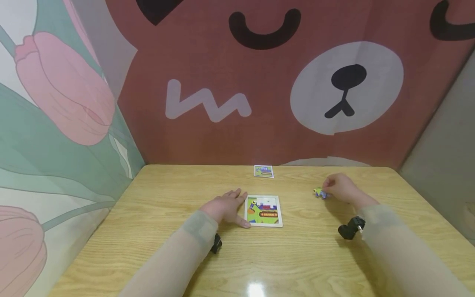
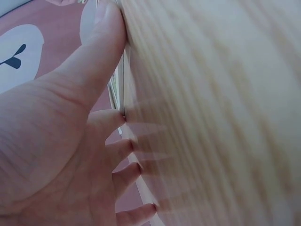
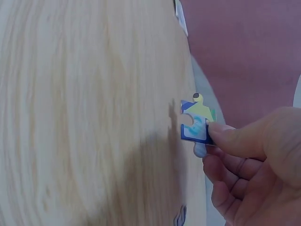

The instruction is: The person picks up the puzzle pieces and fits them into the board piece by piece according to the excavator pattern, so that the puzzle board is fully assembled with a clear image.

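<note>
A square jigsaw puzzle (image 1: 264, 211) with a pale border lies on the table, its picture showing a digger-like vehicle on tracks; a whitish patch shows near the top. My left hand (image 1: 227, 207) rests at its left side with fingers spread, thumb near the lower-left corner and fingertips down on the table in the left wrist view. Off to the right, my right hand (image 1: 339, 187) pinches a jigsaw piece (image 3: 200, 125) between thumb and fingers. That piece is yellow-green, blue and white, and is held just above the tabletop.
A small picture card (image 1: 264, 171) with a similar vehicle lies at the back of the wooden table (image 1: 178, 181). Behind stands a wall with a bear picture (image 1: 208, 140). A dark blue-outlined mark or item (image 3: 180, 215) shows on the table below the right hand, too partial to identify.
</note>
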Motion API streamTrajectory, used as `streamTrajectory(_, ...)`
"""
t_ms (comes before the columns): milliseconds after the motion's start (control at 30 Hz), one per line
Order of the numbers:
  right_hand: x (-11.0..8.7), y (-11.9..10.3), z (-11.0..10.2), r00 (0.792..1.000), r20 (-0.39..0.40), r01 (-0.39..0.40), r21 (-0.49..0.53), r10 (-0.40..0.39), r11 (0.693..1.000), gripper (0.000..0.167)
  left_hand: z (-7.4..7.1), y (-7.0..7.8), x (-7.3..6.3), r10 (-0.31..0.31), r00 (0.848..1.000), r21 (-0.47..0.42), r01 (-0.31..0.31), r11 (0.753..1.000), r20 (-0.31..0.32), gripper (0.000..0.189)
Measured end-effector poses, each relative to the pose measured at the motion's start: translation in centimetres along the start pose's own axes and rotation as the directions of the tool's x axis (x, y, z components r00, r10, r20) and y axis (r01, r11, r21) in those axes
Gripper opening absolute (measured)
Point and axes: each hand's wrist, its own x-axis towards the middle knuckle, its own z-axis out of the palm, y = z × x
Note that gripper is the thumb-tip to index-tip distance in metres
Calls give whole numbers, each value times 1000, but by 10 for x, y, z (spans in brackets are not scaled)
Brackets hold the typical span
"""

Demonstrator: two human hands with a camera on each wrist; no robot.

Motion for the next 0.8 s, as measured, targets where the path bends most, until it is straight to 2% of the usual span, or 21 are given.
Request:
streamTrajectory(167,7,-15,12,999,1,38,53,-38,998,9,0,0,0,2,1000,-2,-2,1000,0,109)
streamTrajectory(367,15,-41,36,999,28,18,100,-21,995,8,0,0,0,-2,1000,2,2,1000,5,110)
streamTrajectory(500,22,-62,51,1000,20,20,155,-23,988,6,0,-1,-1,-3,1000,-2,3,1000,3,110)
streamTrajectory(800,37,-102,84,996,46,66,245,-80,967,4,0,-1,1,7,1000,2,-7,1000,-7,109)
